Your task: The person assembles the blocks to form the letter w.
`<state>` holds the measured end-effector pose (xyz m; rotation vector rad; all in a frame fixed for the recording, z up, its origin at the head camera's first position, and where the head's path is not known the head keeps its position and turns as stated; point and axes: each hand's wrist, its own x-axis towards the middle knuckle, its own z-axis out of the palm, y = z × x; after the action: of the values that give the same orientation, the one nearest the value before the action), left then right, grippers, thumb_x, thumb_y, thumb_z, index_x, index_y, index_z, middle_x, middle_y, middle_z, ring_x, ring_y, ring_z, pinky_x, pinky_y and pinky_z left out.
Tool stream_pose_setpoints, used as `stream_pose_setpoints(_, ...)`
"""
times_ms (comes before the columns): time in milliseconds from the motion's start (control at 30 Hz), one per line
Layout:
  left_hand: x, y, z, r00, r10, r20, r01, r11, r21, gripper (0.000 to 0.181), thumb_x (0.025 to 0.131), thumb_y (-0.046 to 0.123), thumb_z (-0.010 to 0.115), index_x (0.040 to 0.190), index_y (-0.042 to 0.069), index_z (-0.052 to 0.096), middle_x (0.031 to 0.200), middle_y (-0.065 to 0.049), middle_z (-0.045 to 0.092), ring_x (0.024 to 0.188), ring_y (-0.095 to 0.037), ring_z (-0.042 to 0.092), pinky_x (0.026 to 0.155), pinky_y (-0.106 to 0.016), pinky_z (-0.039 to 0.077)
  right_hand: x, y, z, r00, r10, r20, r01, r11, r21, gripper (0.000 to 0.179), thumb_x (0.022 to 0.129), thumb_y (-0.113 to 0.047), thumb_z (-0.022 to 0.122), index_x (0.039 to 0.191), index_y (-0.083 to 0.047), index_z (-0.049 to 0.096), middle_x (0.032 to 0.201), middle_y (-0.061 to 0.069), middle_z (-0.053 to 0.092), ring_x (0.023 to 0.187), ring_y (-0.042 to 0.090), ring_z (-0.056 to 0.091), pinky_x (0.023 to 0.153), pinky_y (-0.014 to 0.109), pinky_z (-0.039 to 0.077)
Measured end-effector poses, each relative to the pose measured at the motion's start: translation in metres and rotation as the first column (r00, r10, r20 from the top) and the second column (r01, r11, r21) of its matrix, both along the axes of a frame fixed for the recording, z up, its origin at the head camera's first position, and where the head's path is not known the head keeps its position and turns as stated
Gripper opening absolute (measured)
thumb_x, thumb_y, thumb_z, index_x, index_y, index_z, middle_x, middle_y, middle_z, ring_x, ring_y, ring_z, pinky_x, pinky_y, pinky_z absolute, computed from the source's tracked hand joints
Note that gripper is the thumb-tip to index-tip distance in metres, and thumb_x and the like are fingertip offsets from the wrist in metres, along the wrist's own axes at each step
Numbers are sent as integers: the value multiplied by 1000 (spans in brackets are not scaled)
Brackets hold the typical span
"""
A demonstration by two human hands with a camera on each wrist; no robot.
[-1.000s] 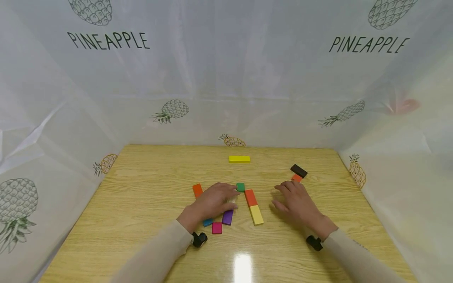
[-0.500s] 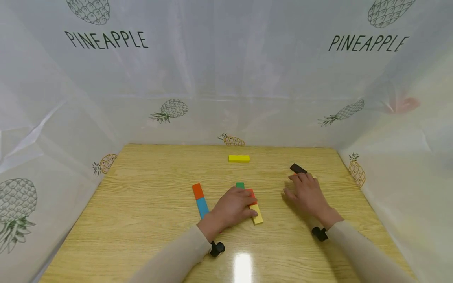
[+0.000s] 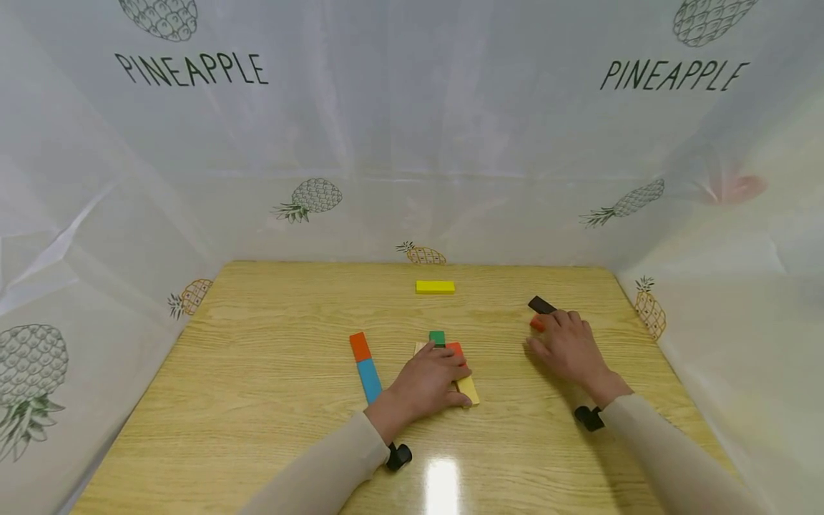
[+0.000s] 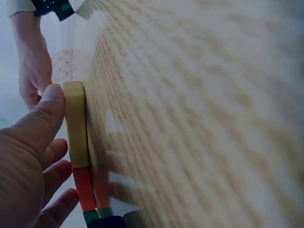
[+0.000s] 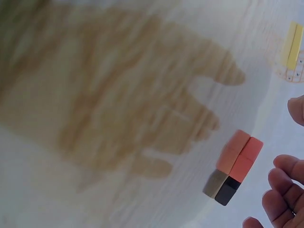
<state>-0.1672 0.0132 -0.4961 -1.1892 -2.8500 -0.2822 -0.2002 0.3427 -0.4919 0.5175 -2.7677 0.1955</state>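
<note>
My left hand (image 3: 425,383) lies over a red block (image 3: 458,350) and a pale yellow block (image 3: 469,391) set end to end. In the left wrist view its thumb touches the near end of the pale yellow block (image 4: 76,128), and the loosely bent fingers reach beside the red block (image 4: 84,187). A green block (image 3: 437,337) and a bit of a cream block (image 3: 419,347) show just beyond this hand. My right hand (image 3: 569,348) hovers with relaxed fingers beside an orange-red block (image 3: 537,323) and a black block (image 3: 541,305); in the right wrist view its fingertips are apart from both.
Left of my left hand, an orange block (image 3: 360,346) and a blue block (image 3: 370,379) form a slanted row. A bright yellow block (image 3: 435,287) lies near the back of the wooden table (image 3: 290,307). A pineapple-printed sheet (image 3: 412,129) encloses the back and sides.
My left hand has moved right, from the cream and purple blocks onto the red and pale yellow ones, covering the purple and magenta blocks. My right hand has shifted right and farther forward.
</note>
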Motion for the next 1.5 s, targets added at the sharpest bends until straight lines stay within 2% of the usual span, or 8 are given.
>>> stream_pose_setpoints(333, -1, 0, 1, 1000, -1, 11, 1, 1000, -12, 56, 95, 63, 67, 140, 30, 71, 148, 13, 64, 146, -14, 51, 129, -48, 32, -1, 1, 3, 999, -16, 42, 16, 1000, -14, 43, 99, -29, 74, 124, 4, 65, 121, 29, 62, 110, 52, 54, 86, 66, 47)
stream_pose_setpoints(567, -2, -2, -2, 999, -3, 40, 3, 1000, -4, 50, 101, 56, 63, 143, 30, 68, 151, 12, 61, 149, -14, 48, 130, -47, 30, -4, 5, 1, 997, -20, 76, 22, 999, -24, 40, 101, -31, 72, 120, 3, 65, 122, 29, 61, 110, 51, 53, 86, 66, 46)
stream_pose_setpoints(800, -2, -4, -3, 998, -21, 58, 20, 1000, 12, 50, 101, 54, 64, 144, 29, 68, 152, 10, 61, 150, -16, 48, 130, -48, 31, -9, 13, 1, 994, -28, 110, 30, 999, -20, 37, 102, -32, 69, 119, 1, 65, 121, 28, 62, 110, 49, 53, 84, 65, 46)
stream_pose_setpoints(1000, -2, -5, -4, 996, -29, 79, 27, 999, 25, 50, 102, 52, 64, 145, 28, 67, 153, 9, 60, 151, -17, 46, 130, -49, 29, -14, 21, -2, 997, -8, 76, 6, 1000, 28, 37, 99, -32, 74, 117, 1, 67, 115, 27, 63, 103, 47, 54, 81, 62, 47)
stream_pose_setpoints(1233, -3, -6, -7, 996, -39, 75, 36, 999, 40, 51, 102, 53, 63, 145, 28, 67, 153, 9, 60, 151, -17, 46, 130, -49, 29, -20, 24, 0, 997, -14, 77, 7, 996, 88, 40, 101, -33, 70, 118, 3, 67, 114, 27, 64, 104, 48, 56, 83, 65, 48)
stream_pose_setpoints(1500, -4, -7, -8, 997, -34, 72, 32, 999, 32, 52, 102, 54, 62, 147, 29, 65, 153, 10, 60, 152, -17, 45, 131, -48, 28, -22, 24, 3, 994, -5, 109, -3, 997, 76, 29, 102, -27, 68, 112, 0, 67, 110, 23, 66, 99, 44, 57, 81, 62, 49)
